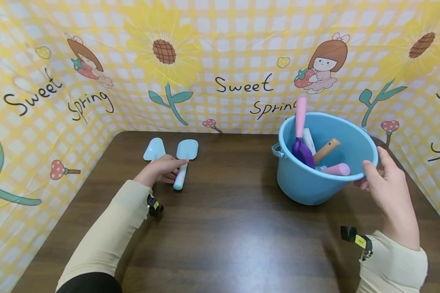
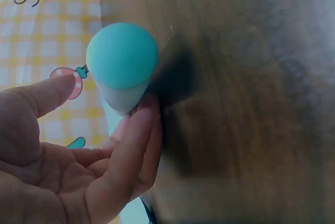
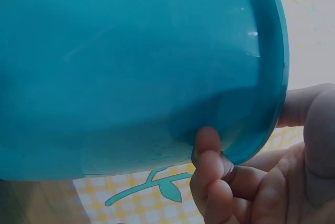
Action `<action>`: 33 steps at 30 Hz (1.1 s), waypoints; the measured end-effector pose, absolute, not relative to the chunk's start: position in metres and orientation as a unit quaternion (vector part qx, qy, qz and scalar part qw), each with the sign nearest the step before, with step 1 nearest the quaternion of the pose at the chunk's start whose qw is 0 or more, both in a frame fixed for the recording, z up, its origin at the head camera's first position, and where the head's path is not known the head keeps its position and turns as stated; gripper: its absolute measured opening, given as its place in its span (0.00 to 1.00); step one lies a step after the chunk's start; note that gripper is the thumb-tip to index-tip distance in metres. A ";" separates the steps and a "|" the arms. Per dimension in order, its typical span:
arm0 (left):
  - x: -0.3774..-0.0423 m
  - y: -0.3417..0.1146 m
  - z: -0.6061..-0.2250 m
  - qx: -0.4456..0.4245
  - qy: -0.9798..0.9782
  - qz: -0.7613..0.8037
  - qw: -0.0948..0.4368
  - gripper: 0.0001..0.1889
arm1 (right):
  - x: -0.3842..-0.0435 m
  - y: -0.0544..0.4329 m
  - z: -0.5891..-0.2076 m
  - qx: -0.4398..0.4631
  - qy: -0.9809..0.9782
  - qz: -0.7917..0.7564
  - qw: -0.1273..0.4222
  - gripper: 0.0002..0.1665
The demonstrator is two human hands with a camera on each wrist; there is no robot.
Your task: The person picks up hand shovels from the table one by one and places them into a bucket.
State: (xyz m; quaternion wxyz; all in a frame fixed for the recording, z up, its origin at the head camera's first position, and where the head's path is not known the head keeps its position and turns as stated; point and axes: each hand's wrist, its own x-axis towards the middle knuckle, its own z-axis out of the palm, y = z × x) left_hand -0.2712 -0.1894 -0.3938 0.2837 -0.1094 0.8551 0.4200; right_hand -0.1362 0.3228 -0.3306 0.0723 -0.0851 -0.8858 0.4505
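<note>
On the left of the table lies a light-blue toy shovel (image 1: pixel 187 149) with a squarish blade, its handle (image 2: pixel 123 56) toward the person. The left hand (image 1: pixel 161 167) is at this handle, fingertips close against its side and the thumb apart from it in the left wrist view. Beside it, a second light-blue shovel (image 1: pixel 155 148) has a tapered blade; the hand hides its handle. The right hand (image 1: pixel 388 183) grips the rim of a blue bucket (image 1: pixel 311 185), thumb over the edge and fingers outside below. The bucket tilts slightly.
In the bucket stand a purple scoop (image 1: pixel 302 152) with a pink handle, a wooden handle (image 1: pixel 326 150), another pink handle (image 1: pixel 337 169) and a pale piece (image 1: pixel 308 140). A yellow checked cloth (image 1: pixel 220 49) walls the dark wooden table (image 1: pixel 227 228).
</note>
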 end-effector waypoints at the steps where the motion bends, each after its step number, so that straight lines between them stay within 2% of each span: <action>1: -0.272 -0.188 -0.393 -0.110 0.859 0.413 0.283 0.38 | -0.137 0.323 -0.330 -0.084 -0.885 0.452 0.072 0.43; 5: -0.275 -0.183 -0.392 -0.107 0.871 0.396 0.272 0.33 | -0.137 0.322 -0.330 -0.089 -0.886 0.450 0.069 0.43; 9: -0.277 -0.179 -0.392 -0.096 0.875 0.389 0.272 0.20 | -0.137 0.322 -0.330 -0.085 -0.884 0.454 0.076 0.42; 12: -0.277 -0.176 -0.393 -0.091 0.876 0.383 0.279 0.15 | -0.137 0.321 -0.330 -0.085 -0.882 0.458 0.077 0.41; 25: -0.279 -0.183 -0.395 -0.074 0.850 0.424 0.304 0.13 | -0.137 0.320 -0.328 -0.092 -0.879 0.462 0.076 0.42; 33: -0.276 -0.186 -0.399 -0.101 0.820 0.457 0.330 0.23 | -0.136 0.319 -0.328 -0.092 -0.878 0.463 0.076 0.42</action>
